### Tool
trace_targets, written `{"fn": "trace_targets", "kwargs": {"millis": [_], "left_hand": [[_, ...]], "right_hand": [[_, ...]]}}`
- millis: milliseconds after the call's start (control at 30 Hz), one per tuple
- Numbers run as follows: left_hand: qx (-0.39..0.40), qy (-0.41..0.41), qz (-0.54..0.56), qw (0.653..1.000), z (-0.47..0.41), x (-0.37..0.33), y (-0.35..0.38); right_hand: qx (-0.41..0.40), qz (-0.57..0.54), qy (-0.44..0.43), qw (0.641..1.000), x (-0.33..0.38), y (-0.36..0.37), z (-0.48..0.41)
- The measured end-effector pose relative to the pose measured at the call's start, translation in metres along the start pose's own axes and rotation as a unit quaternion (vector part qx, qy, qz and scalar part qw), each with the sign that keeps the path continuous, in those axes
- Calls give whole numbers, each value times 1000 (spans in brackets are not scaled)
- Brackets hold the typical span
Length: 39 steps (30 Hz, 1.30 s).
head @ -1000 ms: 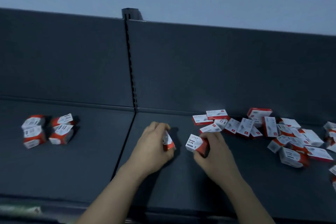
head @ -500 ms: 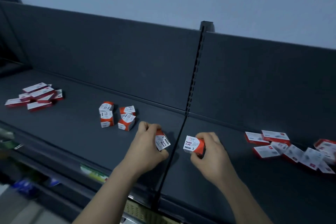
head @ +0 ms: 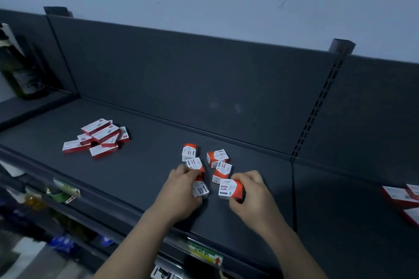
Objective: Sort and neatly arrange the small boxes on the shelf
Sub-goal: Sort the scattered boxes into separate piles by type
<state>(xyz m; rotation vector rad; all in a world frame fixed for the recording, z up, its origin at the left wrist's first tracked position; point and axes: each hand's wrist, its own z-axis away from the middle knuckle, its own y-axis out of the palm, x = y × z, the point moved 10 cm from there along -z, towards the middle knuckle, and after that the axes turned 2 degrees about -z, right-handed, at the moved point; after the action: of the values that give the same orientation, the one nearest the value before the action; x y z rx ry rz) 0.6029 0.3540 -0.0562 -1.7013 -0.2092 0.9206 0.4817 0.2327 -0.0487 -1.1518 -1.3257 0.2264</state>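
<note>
Left hand [head: 181, 190] is gripping a paper clip box [head: 200, 190]; right hand [head: 251, 190] is gripping a second box [head: 229, 189], both just beside a four-box cluster [head: 218, 157] on the shelf [head: 136, 176]. Flat boxes [head: 99, 138] are lying piled well left.

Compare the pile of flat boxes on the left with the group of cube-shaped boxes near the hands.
The flat boxes are long and thin; the cube-shaped boxes are short and chunky. The flat boxes lie overlapped in a loose heap; the cube-shaped boxes stand unstacked in two rough columns. Both are red and white.
</note>
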Motion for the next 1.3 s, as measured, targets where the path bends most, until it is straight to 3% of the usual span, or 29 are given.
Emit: {"fn": "trace_targets", "kwargs": {"millis": [167,600,833,1300], "left_hand": [[-3,14,31,999,-16,17,-5],[-36,19,-35,999,-33,10,-21],[-83,105,-59,989,-33,-34,-32],[-15,313,-16,950,-6,-192,34]], "right_hand": [[-1,7,27,1000,5,19,-9],[-27,14,65,997,2,20,-25],[-57,92,21,994,13,-10,-15],[-151,197,195,949,-62,-122,107]]}}
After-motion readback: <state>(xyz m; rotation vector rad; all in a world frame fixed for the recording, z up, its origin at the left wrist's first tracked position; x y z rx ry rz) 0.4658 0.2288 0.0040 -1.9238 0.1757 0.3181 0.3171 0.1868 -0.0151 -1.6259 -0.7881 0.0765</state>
